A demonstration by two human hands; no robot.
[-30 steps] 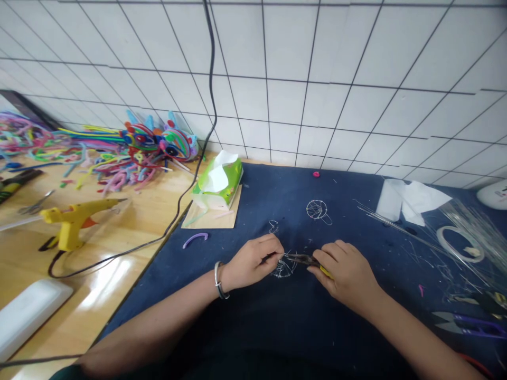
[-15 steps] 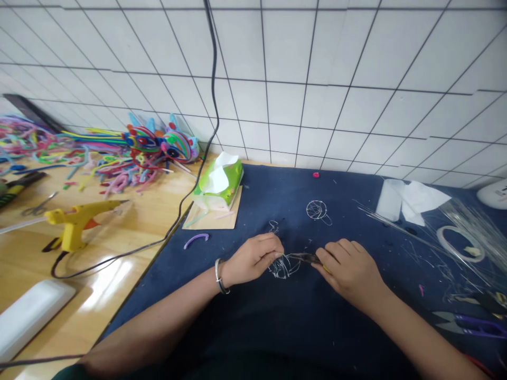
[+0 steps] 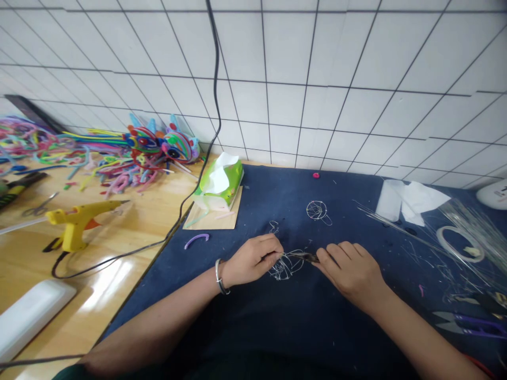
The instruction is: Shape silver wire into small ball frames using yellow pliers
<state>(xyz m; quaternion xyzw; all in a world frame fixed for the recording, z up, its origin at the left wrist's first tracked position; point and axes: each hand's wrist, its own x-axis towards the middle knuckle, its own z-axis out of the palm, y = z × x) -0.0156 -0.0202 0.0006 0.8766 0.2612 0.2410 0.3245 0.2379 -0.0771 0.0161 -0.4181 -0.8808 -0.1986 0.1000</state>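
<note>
Between my hands is a tangled frame of thin silver wire (image 3: 283,268), low over the dark blue cloth. My left hand (image 3: 255,258) pinches this wire frame at its upper left between thumb and fingers. Wrapped in my right hand (image 3: 350,269) is a pair of pliers (image 3: 304,256), whose dark jaws reach left to the wire. My fingers cover most of the handles. Whether the jaws are closed is too small to tell. Beyond my hands lies a round wire piece (image 3: 317,210), and a small curl of wire (image 3: 273,227) is just above my left hand.
At left are a yellow glue gun (image 3: 73,221), its dark cord, and colourful pipe cleaners (image 3: 119,166). A green tissue pack (image 3: 224,182) sits on a brown card. To the right lie loose wires (image 3: 475,232), a white ring (image 3: 459,244) and purple-handled snips (image 3: 471,323).
My right hand and the pliers have shifted and turned slightly, with the yellow handle now hidden. More of the wire frame shows between my hands. My left hand stays nearly still.
</note>
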